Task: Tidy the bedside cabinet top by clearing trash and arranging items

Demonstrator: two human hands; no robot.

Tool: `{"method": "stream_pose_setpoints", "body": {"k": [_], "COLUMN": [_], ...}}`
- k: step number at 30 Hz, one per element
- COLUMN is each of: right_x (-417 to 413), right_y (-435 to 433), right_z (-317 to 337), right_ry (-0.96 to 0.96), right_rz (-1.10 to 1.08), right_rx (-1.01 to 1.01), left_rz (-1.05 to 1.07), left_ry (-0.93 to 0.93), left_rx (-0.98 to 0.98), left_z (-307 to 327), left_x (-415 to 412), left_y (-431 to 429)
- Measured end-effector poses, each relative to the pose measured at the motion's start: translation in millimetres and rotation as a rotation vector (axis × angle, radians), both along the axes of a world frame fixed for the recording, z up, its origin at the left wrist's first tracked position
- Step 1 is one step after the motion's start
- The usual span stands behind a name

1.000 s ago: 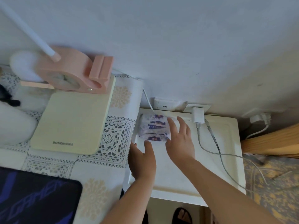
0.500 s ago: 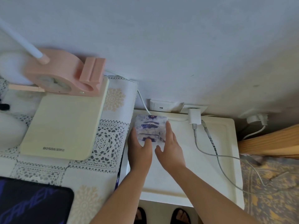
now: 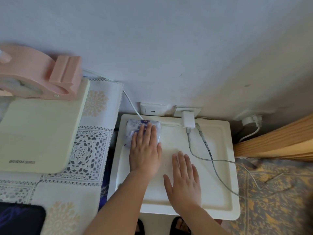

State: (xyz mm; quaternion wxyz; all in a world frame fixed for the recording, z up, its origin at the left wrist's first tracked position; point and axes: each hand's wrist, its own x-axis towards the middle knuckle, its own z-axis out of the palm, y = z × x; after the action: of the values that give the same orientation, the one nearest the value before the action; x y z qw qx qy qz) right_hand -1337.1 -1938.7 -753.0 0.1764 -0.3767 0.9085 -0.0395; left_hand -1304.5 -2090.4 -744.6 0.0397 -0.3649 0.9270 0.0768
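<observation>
A white and blue tissue pack (image 3: 133, 128) lies in the far left corner of the white bedside cabinet top (image 3: 218, 167). My left hand (image 3: 145, 150) rests flat on the pack, fingers together, covering its right half. My right hand (image 3: 183, 180) lies flat and open on the bare cabinet top, nearer to me, holding nothing. A white charger (image 3: 188, 120) sits in the wall socket at the back edge, and its grey cable (image 3: 210, 160) trails across the right side of the top and off onto the bed.
To the left stands a table with a lace cloth (image 3: 84, 150), a cream pad (image 3: 39, 133), a pink clock stand (image 3: 37, 77) and a dark mouse mat (image 3: 20, 217). A wooden bed frame (image 3: 274, 143) and patterned bedding (image 3: 274, 192) lie right. My feet (image 3: 162, 226) show below the cabinet.
My left hand slid forward onto the tissue pack, which shifted toward the far left corner. My right hand drew back off the pack and now lies flat on the cabinet top.
</observation>
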Motion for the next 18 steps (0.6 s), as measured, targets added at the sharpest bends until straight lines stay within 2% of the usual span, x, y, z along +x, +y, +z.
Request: {"method": "stream_pose_setpoints", "body": {"k": [10,18], "right_x": [0,-4], "right_y": [0,2], "right_z": [-12,23], "right_ry": [0.040,0.103], "right_rz": [0.036,0.058], "right_rx": [-0.016,-0.074], "left_rz": [-0.054,-0.028], "left_ry": [0.020,0.125], "left_rx": [0.038,0.051], "left_z": [-5,45], "left_x": [-4,2], "left_y": [-14,8]}}
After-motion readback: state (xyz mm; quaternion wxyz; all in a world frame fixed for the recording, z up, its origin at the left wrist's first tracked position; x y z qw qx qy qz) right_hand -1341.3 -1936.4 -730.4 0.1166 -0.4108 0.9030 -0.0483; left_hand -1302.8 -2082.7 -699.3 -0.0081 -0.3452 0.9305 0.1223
